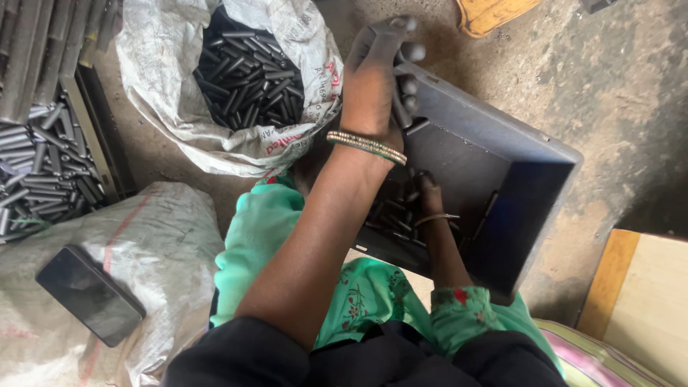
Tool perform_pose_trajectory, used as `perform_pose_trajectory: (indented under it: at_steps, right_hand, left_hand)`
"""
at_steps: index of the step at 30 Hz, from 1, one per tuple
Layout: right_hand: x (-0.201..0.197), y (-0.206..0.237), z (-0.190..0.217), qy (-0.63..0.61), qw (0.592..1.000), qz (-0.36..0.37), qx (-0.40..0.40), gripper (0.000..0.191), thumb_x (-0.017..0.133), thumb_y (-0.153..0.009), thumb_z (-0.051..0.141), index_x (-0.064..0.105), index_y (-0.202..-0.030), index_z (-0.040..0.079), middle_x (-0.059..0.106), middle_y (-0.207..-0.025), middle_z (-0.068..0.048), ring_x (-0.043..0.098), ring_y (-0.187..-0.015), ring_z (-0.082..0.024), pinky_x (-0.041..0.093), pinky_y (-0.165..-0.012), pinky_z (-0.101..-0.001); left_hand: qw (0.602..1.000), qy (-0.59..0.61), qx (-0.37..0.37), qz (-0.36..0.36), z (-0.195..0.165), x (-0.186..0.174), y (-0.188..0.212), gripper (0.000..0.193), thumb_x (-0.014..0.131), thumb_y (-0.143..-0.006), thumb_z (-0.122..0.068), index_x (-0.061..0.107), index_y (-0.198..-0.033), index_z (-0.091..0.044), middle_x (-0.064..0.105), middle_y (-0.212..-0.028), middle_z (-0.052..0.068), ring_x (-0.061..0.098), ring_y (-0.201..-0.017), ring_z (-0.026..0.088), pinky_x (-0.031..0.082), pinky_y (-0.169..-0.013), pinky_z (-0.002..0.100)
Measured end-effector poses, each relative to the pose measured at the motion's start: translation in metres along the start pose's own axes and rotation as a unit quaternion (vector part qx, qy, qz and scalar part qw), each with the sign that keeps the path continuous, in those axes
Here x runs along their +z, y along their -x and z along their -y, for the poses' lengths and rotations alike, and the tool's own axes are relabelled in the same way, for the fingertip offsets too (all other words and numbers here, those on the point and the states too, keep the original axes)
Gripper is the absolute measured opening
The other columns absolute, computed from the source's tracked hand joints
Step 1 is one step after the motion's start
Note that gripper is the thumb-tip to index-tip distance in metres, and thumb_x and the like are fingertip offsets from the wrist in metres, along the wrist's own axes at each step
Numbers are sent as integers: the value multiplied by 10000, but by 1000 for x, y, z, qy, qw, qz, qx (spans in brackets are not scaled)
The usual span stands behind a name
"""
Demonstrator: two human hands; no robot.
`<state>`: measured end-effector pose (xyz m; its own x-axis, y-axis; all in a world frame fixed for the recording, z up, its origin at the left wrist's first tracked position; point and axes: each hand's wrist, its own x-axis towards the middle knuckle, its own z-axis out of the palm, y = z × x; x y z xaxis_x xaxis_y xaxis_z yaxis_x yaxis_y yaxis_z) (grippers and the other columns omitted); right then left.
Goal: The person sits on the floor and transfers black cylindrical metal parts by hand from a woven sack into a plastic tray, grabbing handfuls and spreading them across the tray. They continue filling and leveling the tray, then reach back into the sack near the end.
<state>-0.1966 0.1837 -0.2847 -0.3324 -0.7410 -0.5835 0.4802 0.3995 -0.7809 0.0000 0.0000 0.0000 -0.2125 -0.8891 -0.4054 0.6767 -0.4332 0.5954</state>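
Two hands work at a dark metal tray on the floor. The left hand is closed on its far rim, holding dark rods too. The right hand reaches among the rods inside; I cannot tell its grip.

White woven sack top centre-left, mouth open, red print on its side, full of dark metal rods. Second woven sack lower left, whitish with faint red stripe, closed. Black phone lying on it, rectangular, screen dark.

right hand mostly hidden behind left forearm, yellow object cut off by top edge
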Motion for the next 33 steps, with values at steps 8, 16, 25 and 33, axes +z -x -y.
perform_pose_trajectory:
  at_steps: [8,16,25,33]
  right_hand:
    - [72,72,98,-360,929,76,41,789,611,-928,612,564,-1407,-13,676,-1324,-133,598,-1325,-278,495,-1169,-448]
    - [169,93,160,-283,939,195,13,941,576,-928,695,509,-1495,-53,560,-1508,-256,550,-1407,-362,416,-1219,-419]
    - [301,71,211,16,946,317,-66,823,610,-961,595,248,-1611,244,288,-1659,-196,276,-1574,-401,215,-1254,-624]
    - [163,33,143,371,908,48,-187,507,750,-946,329,657,-1363,56,719,-1273,-199,716,-1072,-343,566,-929,-396]
  left_hand:
    - [996,44,66,-38,-36,-15,-11,213,677,-920,-307,592,-1079,-192,568,-844,-1,526,-597,77,374,-462,234]
    - [969,33,230,-81,-93,-64,-16,169,649,-971,-272,569,-1033,-136,589,-988,-12,569,-912,131,445,-757,319]
    - [846,-219,446,-194,-123,-92,-17,328,636,-989,-162,576,-1174,102,540,-1148,154,533,-1057,277,417,-1008,398]
    - [947,-17,303,-110,-84,-86,-27,169,632,-961,-86,552,-1049,34,567,-962,84,505,-907,187,459,-851,399]
